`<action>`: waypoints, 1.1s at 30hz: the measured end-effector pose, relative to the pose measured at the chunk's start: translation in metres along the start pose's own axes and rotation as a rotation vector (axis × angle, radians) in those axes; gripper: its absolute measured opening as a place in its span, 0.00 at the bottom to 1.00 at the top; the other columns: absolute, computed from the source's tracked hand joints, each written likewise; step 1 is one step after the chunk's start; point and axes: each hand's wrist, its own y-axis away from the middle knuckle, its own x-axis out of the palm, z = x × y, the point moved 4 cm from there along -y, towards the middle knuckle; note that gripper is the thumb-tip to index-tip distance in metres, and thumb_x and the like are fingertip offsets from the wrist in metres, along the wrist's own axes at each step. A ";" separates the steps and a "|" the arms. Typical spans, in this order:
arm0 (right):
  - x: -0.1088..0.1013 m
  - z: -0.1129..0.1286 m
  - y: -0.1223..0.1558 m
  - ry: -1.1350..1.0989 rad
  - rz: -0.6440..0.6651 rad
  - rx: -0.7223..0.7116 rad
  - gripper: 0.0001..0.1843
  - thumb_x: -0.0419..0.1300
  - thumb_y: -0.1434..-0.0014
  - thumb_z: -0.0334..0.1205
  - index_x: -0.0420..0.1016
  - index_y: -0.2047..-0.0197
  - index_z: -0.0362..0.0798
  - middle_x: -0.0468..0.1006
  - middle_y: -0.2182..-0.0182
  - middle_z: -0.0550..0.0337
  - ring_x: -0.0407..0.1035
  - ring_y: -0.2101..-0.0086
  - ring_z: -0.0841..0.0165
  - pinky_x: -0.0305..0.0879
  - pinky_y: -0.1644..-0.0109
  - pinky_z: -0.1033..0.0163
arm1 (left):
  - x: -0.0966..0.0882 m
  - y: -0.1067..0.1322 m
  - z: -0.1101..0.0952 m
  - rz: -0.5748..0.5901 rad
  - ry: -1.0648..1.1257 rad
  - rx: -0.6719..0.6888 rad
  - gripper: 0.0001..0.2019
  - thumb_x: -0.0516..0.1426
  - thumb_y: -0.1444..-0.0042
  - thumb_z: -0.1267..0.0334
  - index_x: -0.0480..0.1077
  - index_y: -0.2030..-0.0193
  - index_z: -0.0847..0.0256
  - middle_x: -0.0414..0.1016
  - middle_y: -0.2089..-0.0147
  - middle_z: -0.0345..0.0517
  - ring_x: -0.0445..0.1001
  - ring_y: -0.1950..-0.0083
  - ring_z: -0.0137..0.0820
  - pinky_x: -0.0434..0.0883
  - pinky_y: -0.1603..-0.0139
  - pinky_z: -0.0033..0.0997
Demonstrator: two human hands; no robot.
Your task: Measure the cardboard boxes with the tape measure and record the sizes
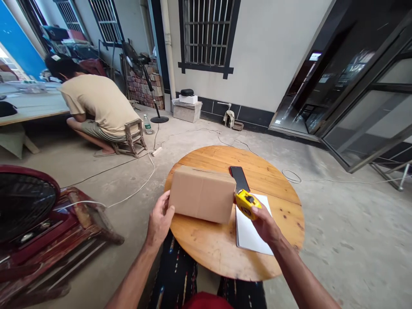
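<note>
A closed brown cardboard box [202,193] rests on a round wooden table [222,249] in front of me. My left hand [160,219] grips the box's near left end, thumb against its side. My right hand [264,221] is closed around a yellow tape measure [246,203], held against the box's right end. A dark phone [239,177] lies flat on the table behind the tape measure. A white sheet of paper [250,229] lies under my right hand.
A person in a beige shirt crouches on a small wooden stool [133,137] at the far left. Cables [135,189] trail over the concrete floor. A dark fan [22,201] on a red stand is at my left. Glass doors [354,94] stand at right.
</note>
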 end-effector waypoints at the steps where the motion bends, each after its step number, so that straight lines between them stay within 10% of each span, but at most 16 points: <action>1: -0.003 -0.005 0.011 -0.003 0.003 0.011 0.29 0.66 0.49 0.50 0.74 0.45 0.52 0.79 0.48 0.55 0.69 0.46 0.55 0.59 0.40 0.53 | -0.001 0.010 0.006 -0.017 0.004 -0.010 0.25 0.58 0.48 0.60 0.67 0.42 0.59 0.74 0.42 0.52 0.73 0.42 0.42 0.69 0.40 0.42; 10: -0.010 -0.037 0.055 -0.059 -0.144 0.058 0.30 0.67 0.52 0.51 0.73 0.45 0.51 0.79 0.51 0.53 0.71 0.51 0.56 0.62 0.44 0.54 | 0.009 0.041 0.030 -0.098 -0.019 -0.047 0.24 0.60 0.48 0.53 0.68 0.47 0.63 0.77 0.50 0.54 0.77 0.51 0.41 0.72 0.46 0.43; 16: -0.007 -0.021 0.091 -0.031 -0.080 0.083 0.34 0.66 0.54 0.56 0.72 0.45 0.50 0.79 0.54 0.50 0.70 0.51 0.52 0.61 0.45 0.51 | -0.016 0.073 -0.022 -0.310 -0.296 0.117 0.21 0.59 0.46 0.53 0.70 0.47 0.59 0.74 0.50 0.50 0.72 0.48 0.41 0.65 0.40 0.43; 18: 0.001 -0.017 0.103 0.015 0.019 0.136 0.35 0.67 0.56 0.56 0.71 0.46 0.51 0.78 0.55 0.53 0.70 0.53 0.54 0.62 0.48 0.54 | -0.010 0.090 -0.045 -0.186 -0.323 0.096 0.15 0.58 0.44 0.53 0.73 0.52 0.57 0.76 0.55 0.47 0.74 0.54 0.38 0.68 0.44 0.39; 24: 0.036 -0.018 0.120 0.346 0.272 0.305 0.37 0.70 0.61 0.50 0.70 0.46 0.52 0.75 0.57 0.58 0.68 0.60 0.60 0.64 0.58 0.60 | 0.057 0.135 -0.071 0.746 -0.067 -0.340 0.16 0.59 0.45 0.50 0.76 0.57 0.59 0.78 0.61 0.48 0.74 0.63 0.36 0.71 0.62 0.31; 33: 0.032 -0.019 0.140 0.812 0.572 0.361 0.44 0.68 0.57 0.43 0.65 0.35 0.59 0.75 0.44 0.54 0.69 0.49 0.52 0.64 0.46 0.54 | 0.041 0.137 -0.060 0.752 0.151 -0.627 0.19 0.62 0.51 0.47 0.63 0.77 0.60 0.59 0.81 0.35 0.54 0.78 0.24 0.55 0.76 0.25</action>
